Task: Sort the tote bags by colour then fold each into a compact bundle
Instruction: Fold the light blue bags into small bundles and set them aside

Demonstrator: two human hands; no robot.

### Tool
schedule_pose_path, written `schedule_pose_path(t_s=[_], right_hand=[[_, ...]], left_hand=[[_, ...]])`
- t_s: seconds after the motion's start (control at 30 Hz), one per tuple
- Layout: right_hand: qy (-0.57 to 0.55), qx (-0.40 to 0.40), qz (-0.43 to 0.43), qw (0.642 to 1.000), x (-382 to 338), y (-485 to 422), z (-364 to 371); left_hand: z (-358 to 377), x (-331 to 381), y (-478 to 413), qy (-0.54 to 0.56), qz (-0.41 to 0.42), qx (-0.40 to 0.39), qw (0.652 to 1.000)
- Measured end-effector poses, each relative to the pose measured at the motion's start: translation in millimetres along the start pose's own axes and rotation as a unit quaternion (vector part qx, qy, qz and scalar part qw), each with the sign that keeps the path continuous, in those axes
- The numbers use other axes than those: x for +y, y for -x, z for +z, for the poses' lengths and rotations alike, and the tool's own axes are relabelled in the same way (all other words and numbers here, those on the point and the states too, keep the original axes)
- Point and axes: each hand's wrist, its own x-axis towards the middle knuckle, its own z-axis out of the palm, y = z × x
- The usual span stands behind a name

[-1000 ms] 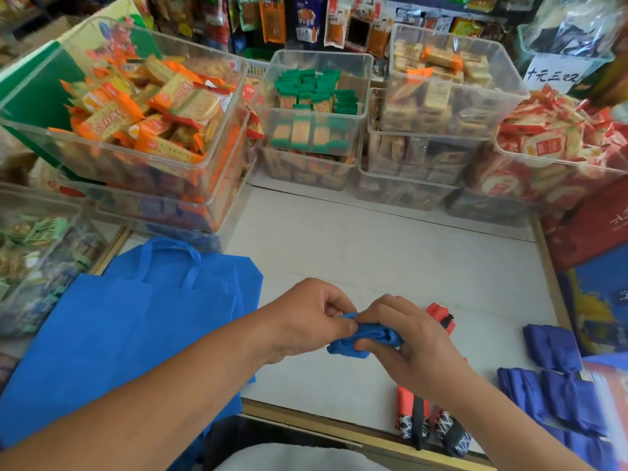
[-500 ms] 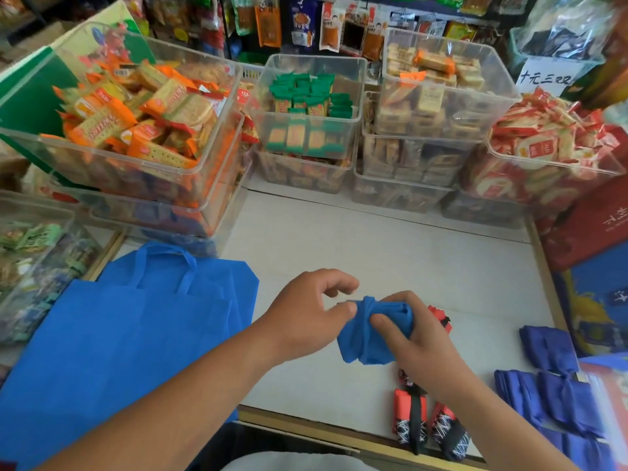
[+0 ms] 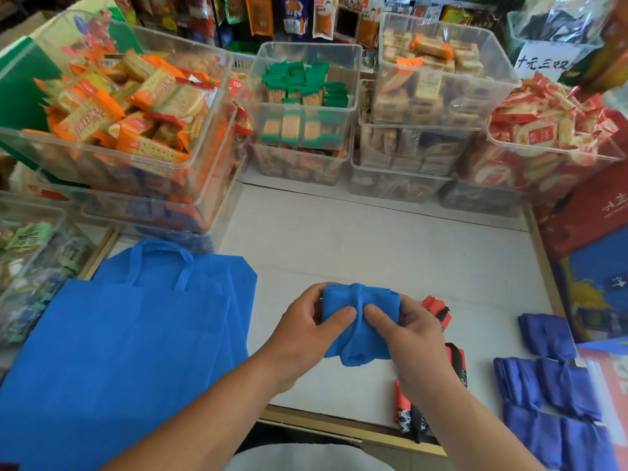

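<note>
Flat blue totes (image 3: pixel 129 334) lay near left. Far row of clear bins (image 3: pixel 299 108) held:
- orange cracker packs (image 3: pixel 112 110)
- green packs (image 3: pixel 302 83)
- beige packs (image 3: pixel 438 62)
- red-white packs (image 3: pixel 550 120)

Hands were together: left hand (image 3: pixel 302 334) and right hand (image 3: pixel 414 345) both pinched folded blue bundle (image 3: pixel 356 321) over white table (image 3: pixel 373 246), near centre. Red-black bundles (image 3: pixel 402 402) and navy bundles (image 3: pixel 557 385) lay near right. Far-right sign (image 3: pixel 543 62) read "十元三双".

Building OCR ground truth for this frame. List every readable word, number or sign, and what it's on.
"十元三双": handwritten on the white paper sign, upper right.
Red box, right edge: pale characters, too blurred to read.
Orange snack wrappers, left bin: print blurred, unreadable.
Hanging packets at the back: too small to read.
Folded blue tote bag: no print visible.
</note>
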Motion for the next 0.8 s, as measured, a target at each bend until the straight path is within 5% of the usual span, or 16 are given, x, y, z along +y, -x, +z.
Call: schedule_pose_path(t_s=[0.23, 0.4, 0.57, 0.8], right_hand=[[-0.046, 0.068, 0.020, 0.996, 3.4, 1.5, 26.0], [-0.069, 0.035, 0.084, 0.993, 27.3, 0.4, 33.8], [0.075, -0.030, 0.158, 0.984, 92.8, -16.6, 17.1], [0.181, 0.028, 0.164, 0.969, 184.1, -37.6, 9.4]], left_hand=[[12.8, -16.8, 5.5, 0.019, 0.004, 0.072, 0.997], [8.9, -41.3, 7.6, -0.003, -0.006, 0.117, 0.993], [-17.0, -100.2, -5.7, -0.065, -0.089, 0.103, 0.989], [-67.3, -187.2, -14.2, -0.203, -0.165, 0.164, 0.951]])
